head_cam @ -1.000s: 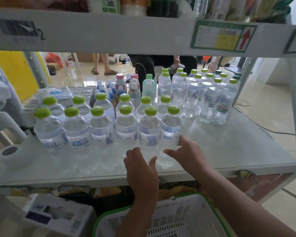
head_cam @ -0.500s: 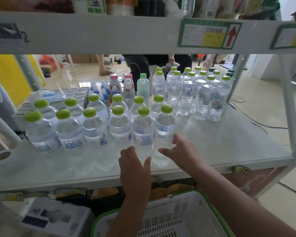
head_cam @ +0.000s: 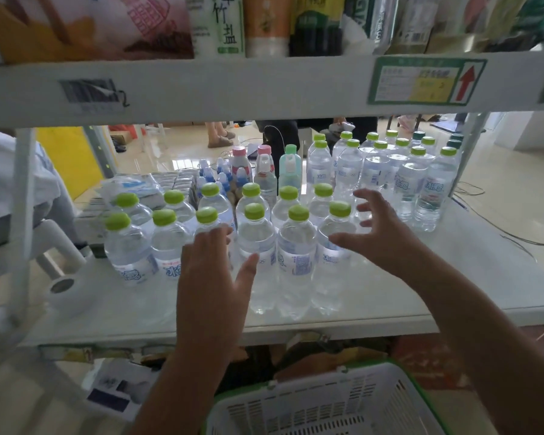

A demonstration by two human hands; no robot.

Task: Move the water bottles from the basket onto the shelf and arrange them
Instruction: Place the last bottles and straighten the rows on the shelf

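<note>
Two rows of clear water bottles with lime-green caps [head_cam: 255, 243] stand upright on the white shelf [head_cam: 453, 277]. My left hand [head_cam: 214, 277] is raised in front of the front row with fingers spread, its fingertips against one bottle [head_cam: 206, 219]. My right hand [head_cam: 380, 237] hovers open beside the rightmost front bottle [head_cam: 336, 233], fingers apart, holding nothing. The white basket with a green rim [head_cam: 327, 403] sits below at the bottom edge; what shows of its inside holds no bottles.
A taller group of green-capped bottles [head_cam: 405, 177] stands at the back right. Pink- and mint-capped bottles [head_cam: 264, 171] and small blue-capped ones are behind. A tape roll [head_cam: 60, 287] lies at the left. The upper shelf's edge [head_cam: 264, 86] hangs overhead.
Both hands have risen from the shelf's front edge to bottle height. The left hand moved left onto a front-row bottle; the right hand opened wider beside the right end of the row.
</note>
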